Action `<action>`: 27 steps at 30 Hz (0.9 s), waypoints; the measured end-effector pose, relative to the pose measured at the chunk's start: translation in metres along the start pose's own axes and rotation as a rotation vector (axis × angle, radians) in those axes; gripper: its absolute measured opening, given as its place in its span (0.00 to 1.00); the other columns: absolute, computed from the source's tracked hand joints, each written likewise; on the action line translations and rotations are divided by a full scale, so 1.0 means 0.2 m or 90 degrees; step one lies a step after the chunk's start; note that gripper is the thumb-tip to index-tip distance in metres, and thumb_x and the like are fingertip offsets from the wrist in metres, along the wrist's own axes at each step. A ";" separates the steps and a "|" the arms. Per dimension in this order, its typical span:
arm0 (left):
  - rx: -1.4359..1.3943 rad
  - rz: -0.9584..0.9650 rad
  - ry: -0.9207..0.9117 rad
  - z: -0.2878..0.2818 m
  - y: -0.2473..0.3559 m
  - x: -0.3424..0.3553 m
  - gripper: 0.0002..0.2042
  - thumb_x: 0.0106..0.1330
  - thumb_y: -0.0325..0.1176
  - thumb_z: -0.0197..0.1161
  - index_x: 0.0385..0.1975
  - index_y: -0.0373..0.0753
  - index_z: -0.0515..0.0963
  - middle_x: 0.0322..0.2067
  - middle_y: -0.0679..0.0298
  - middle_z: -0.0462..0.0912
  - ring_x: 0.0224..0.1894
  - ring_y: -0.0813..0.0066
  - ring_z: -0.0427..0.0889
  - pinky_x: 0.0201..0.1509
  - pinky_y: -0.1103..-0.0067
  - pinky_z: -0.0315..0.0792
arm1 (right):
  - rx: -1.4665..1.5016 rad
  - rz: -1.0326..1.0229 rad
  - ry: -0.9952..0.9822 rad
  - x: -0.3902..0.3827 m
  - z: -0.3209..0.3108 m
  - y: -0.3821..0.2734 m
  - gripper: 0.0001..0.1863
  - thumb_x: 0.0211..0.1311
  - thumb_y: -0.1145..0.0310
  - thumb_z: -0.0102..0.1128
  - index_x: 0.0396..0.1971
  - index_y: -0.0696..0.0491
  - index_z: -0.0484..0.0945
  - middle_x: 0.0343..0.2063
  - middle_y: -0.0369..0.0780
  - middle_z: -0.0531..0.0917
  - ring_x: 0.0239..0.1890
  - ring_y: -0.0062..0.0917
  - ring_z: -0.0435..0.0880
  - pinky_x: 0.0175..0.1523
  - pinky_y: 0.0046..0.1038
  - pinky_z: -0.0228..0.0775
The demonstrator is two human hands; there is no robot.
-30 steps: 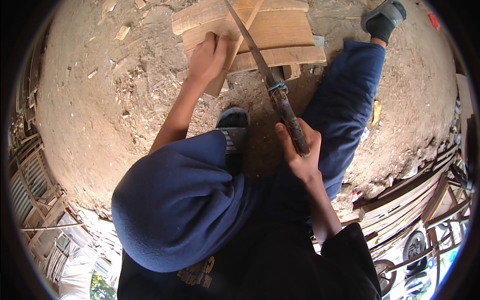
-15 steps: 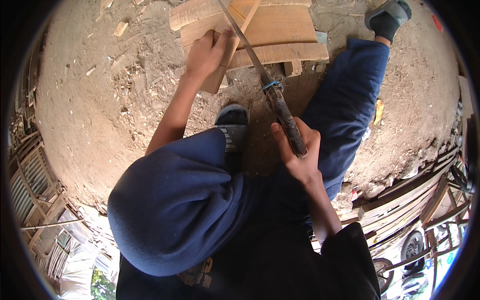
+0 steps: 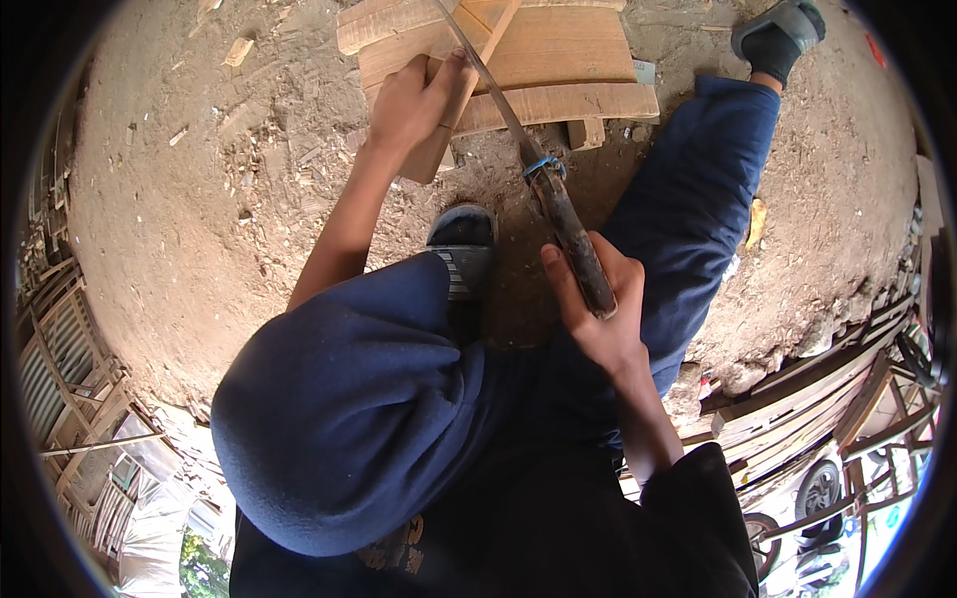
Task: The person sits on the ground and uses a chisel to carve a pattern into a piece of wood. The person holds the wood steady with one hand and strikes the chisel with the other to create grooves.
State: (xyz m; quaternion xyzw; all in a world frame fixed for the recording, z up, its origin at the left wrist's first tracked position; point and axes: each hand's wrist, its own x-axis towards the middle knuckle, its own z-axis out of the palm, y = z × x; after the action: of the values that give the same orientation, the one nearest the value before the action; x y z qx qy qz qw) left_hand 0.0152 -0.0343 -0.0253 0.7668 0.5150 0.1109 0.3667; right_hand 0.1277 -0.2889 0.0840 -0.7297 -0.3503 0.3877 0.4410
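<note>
I have the right hand (image 3: 610, 299) closed around the dark handle (image 3: 573, 239) of a long-bladed hand tool, on the near side of the low wooden bench (image 3: 568, 60). A blue tie (image 3: 544, 165) wraps the handle where the narrow blade (image 3: 498, 97) begins. The blade slants up and left over the bench; I can't make out teeth, and its tip runs out of view. My left hand (image 3: 409, 110) is clamped on a wooden plank (image 3: 434, 149), thumb near the blade. The plank lies slantwise across the bench's left part, its lower end jutting past the near edge. One sandal (image 3: 462, 249) sits just nearer than the bench, the other sandal (image 3: 781, 38) off to its right. A wood scrap (image 3: 238, 52) lies left of the bench.
</note>
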 end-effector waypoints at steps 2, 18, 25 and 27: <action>-0.002 -0.003 -0.002 0.00 0.00 0.00 0.34 0.71 0.64 0.48 0.42 0.30 0.79 0.34 0.39 0.85 0.44 0.38 0.84 0.51 0.57 0.75 | 0.002 0.004 -0.003 0.00 0.00 -0.01 0.11 0.64 0.71 0.65 0.24 0.58 0.76 0.13 0.40 0.75 0.14 0.19 0.74 0.23 0.26 0.65; -0.004 0.003 -0.008 0.00 -0.01 0.00 0.35 0.71 0.64 0.47 0.44 0.30 0.79 0.36 0.39 0.85 0.45 0.38 0.84 0.52 0.58 0.75 | -0.009 0.000 -0.021 0.02 -0.02 -0.07 0.12 0.66 0.71 0.64 0.24 0.59 0.75 0.13 0.34 0.71 0.17 0.12 0.67 0.23 0.23 0.58; -0.004 0.009 -0.012 0.00 -0.01 0.00 0.36 0.71 0.65 0.46 0.45 0.30 0.78 0.36 0.39 0.85 0.46 0.38 0.84 0.52 0.58 0.75 | -0.037 -0.021 -0.027 0.02 -0.03 -0.05 0.13 0.66 0.70 0.64 0.23 0.58 0.75 0.12 0.32 0.69 0.18 0.09 0.64 0.22 0.22 0.55; -0.005 0.008 -0.018 -0.01 -0.01 0.00 0.36 0.72 0.65 0.46 0.46 0.30 0.79 0.36 0.39 0.85 0.46 0.37 0.84 0.52 0.57 0.75 | -0.039 -0.024 -0.027 0.02 -0.04 -0.05 0.12 0.65 0.70 0.64 0.23 0.58 0.76 0.12 0.32 0.70 0.17 0.09 0.65 0.22 0.22 0.55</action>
State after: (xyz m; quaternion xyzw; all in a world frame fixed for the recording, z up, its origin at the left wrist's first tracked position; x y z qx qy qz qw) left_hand 0.0129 -0.0336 -0.0247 0.7702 0.5044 0.1043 0.3761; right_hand 0.1354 -0.2845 0.0939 -0.7277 -0.3848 0.3842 0.4181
